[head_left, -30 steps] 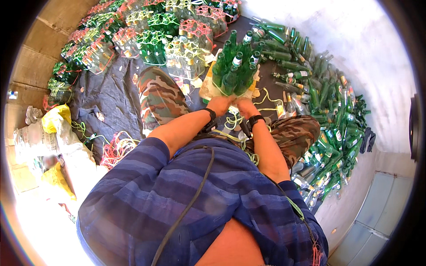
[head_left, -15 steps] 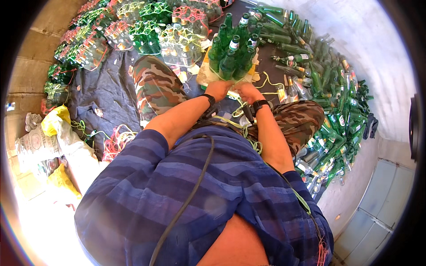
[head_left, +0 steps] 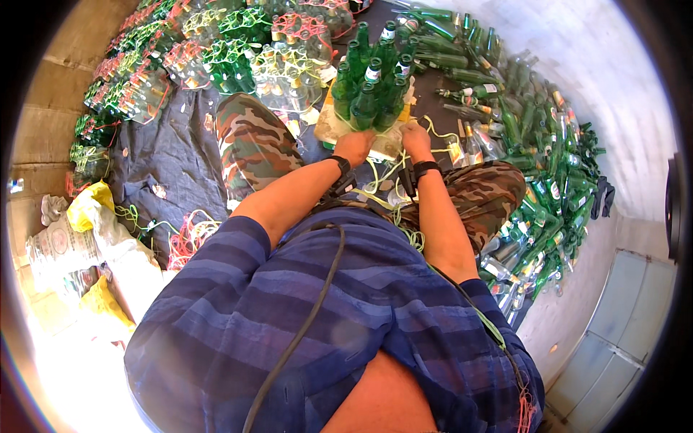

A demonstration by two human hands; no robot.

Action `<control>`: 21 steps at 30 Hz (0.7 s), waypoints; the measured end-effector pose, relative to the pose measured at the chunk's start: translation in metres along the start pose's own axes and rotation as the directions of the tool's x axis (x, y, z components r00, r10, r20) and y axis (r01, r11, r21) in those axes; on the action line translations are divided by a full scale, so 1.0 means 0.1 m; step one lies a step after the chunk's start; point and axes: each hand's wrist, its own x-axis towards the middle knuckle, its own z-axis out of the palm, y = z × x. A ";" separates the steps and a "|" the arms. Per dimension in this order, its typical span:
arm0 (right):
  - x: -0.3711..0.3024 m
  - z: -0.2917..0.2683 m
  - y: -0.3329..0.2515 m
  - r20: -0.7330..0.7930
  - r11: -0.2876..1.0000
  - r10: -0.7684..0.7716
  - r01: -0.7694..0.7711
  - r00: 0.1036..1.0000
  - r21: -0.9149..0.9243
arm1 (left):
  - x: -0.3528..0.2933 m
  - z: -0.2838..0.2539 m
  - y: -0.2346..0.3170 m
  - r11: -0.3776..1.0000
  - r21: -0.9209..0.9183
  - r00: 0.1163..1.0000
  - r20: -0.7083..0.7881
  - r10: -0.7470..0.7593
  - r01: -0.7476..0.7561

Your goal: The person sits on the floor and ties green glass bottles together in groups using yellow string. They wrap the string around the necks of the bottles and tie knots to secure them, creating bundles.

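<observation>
A cluster of green glass bottles (head_left: 366, 105) stands upright on a pale, yellow-edged board (head_left: 328, 128) between my knees. Thin yellow-green plastic string runs around the base of the cluster. My left hand (head_left: 354, 147) is closed at the near foot of the bottles, its fingers pinching the string there. Just right of the cluster, my right hand (head_left: 416, 141) is closed too, apparently on the same string; its fingertips are partly hidden. Loose lengths of yellow-green string (head_left: 379, 184) trail below my hands and across my lap.
A big heap of loose green and clear bottles (head_left: 534, 144) lies along the right wall. String-tied bundles of bottles (head_left: 289, 76) stand in rows at the far left. Beside my left knee are tangled pink string (head_left: 191, 234) and white and yellow sacks (head_left: 94, 209).
My right hand has moved right and slightly up, away from my left hand; they were close together at the bottles' base. My left hand stays at the base of the cluster.
</observation>
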 end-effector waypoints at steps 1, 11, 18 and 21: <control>-0.03 -0.06 -0.06 -0.051 0.997 -0.024 0.020 0.998 -0.074 | 0.00 0.00 0.02 1.000 0.002 1.000 0.010 -0.005 0.005; -0.30 0.31 -0.12 -0.070 0.983 -0.063 0.074 0.996 0.169 | 0.03 -0.05 0.17 1.000 -0.004 1.000 -0.002 -0.030 0.030; -0.35 0.20 -0.22 0.111 0.991 -0.074 0.061 0.991 0.116 | 0.06 0.02 0.11 0.999 -0.020 0.999 -0.015 -0.036 0.035; -0.38 0.14 -0.28 0.066 0.978 -0.187 0.192 0.980 -0.077 | 0.07 0.06 0.08 1.000 -0.016 0.999 -0.033 -0.019 0.019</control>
